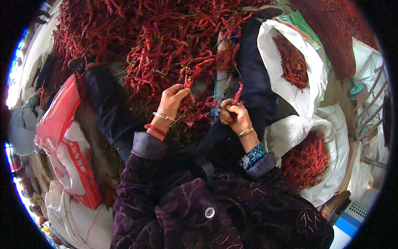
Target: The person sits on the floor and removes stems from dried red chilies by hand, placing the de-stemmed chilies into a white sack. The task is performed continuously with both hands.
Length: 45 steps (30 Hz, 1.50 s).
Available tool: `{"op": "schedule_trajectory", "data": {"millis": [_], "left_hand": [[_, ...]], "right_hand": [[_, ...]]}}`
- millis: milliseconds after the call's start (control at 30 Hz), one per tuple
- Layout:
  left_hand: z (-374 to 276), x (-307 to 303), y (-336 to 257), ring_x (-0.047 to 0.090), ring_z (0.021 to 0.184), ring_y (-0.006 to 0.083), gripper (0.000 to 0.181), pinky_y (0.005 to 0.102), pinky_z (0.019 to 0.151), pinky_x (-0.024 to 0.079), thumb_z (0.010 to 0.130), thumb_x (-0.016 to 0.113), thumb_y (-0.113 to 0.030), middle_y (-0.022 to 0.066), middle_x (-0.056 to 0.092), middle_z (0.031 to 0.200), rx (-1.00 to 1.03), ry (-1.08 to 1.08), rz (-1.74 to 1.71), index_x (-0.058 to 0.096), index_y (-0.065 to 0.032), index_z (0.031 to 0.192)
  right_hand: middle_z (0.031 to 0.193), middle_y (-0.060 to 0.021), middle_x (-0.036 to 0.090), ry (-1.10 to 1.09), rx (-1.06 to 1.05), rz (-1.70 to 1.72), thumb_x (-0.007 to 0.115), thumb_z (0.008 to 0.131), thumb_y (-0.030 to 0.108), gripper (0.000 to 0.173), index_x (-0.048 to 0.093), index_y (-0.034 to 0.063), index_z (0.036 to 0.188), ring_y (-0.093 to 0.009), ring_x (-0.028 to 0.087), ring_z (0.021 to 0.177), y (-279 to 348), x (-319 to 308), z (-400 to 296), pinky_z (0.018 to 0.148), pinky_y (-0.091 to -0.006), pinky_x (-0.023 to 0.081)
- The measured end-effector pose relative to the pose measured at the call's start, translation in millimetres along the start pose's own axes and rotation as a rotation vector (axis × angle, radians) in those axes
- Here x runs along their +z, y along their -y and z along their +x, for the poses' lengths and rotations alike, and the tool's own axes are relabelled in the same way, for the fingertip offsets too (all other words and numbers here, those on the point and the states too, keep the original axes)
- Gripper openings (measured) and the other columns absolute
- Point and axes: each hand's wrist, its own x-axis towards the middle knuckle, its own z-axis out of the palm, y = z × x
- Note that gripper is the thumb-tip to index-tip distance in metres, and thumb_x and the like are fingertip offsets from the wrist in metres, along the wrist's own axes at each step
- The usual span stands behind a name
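Note:
Between my spread legs lies a large heap of dried red chili peppers [152, 62], some with greenish stems. My left hand [173, 98] pinches a wrinkled red chili pepper [188, 81] between thumb and fingers, its pale stem pointing up over the near part of the heap. To the right, my right hand [234, 115] is closed around another dried red chili [238, 93], which sticks up past the thumb beside my right thigh. The two hands are apart. A white woven sack [267, 56] at the upper right and another white sack [339, 155] at the lower right both hold red chilies.
On the left stand a red and white printed bag [76, 155] and a whitish sack [90, 224]. More red chilies [332, 31] cover the ground at the upper right. Metal bars [371, 105] and a blue and white object [349, 222] are at the far right.

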Motion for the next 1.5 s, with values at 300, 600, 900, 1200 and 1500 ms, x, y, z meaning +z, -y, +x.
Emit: {"op": "schedule_trajectory", "data": {"millis": [300,600,900,1200,1500], "left_hand": [[-73.5,-3.5,6.1,0.048,0.054,0.0116,0.007,0.0246,0.046,0.041,0.081,0.054,-0.005,0.0052,0.053,0.069,-0.104,0.018,-0.427,0.052,-0.0018,0.087],[-85.5,-8.8,23.0,0.035,0.042,0.0060,0.008,0.0206,0.037,0.027,0.084,0.054,-0.010,-0.0007,0.045,0.056,-0.240,0.258,-0.524,0.053,-0.0038,0.079],[-86.9,-17.2,24.4,0.039,0.045,0.0067,0.008,0.0206,0.042,0.032,0.080,0.058,-0.010,-0.0027,0.046,0.058,-0.355,0.324,-0.358,0.056,-0.0028,0.084],[-70.9,-29.0,39.4,0.054,0.061,0.0133,0.010,0.0252,0.052,0.044,0.082,0.053,-0.008,0.0059,0.058,0.075,-0.255,0.125,-0.444,0.055,-0.0013,0.089],[-51.7,-34.8,56.8,0.044,0.050,0.0110,0.008,0.0238,0.043,0.034,0.083,0.056,-0.013,-0.0007,0.054,0.073,-0.243,-0.093,-0.506,0.056,-0.0080,0.089]], "right_hand": [[0.050,-0.0019,0.041,0.108,-0.043,-0.023,0.041,0.083,0.012,0.021,0.052,-0.0019,0.095,-0.011,0.032,0.037,-18.4,10.3,7.5,0.039,-0.0257,0.026],[0.052,0.0007,0.043,-0.021,-0.237,-0.353,0.043,0.081,0.000,0.022,0.055,0.0003,0.100,-0.006,0.035,0.041,-21.0,72.5,1.5,0.040,-0.0198,0.028],[0.067,-0.0131,0.058,0.119,-0.650,-1.850,0.054,0.071,0.012,0.020,0.054,0.0106,0.091,-0.033,0.057,0.062,-24.8,80.3,5.1,0.054,-0.0392,0.046],[0.048,-0.0008,0.042,-0.171,-0.010,-0.078,0.045,0.085,0.021,0.019,0.056,0.0065,0.086,-0.008,0.030,0.036,14.8,11.7,15.4,0.037,-0.0238,0.024],[0.047,0.0015,0.035,0.119,0.142,0.232,0.044,0.085,0.023,0.022,0.054,0.0030,0.085,-0.009,0.028,0.037,-11.1,25.6,-24.7,0.040,-0.0237,0.024]]}}
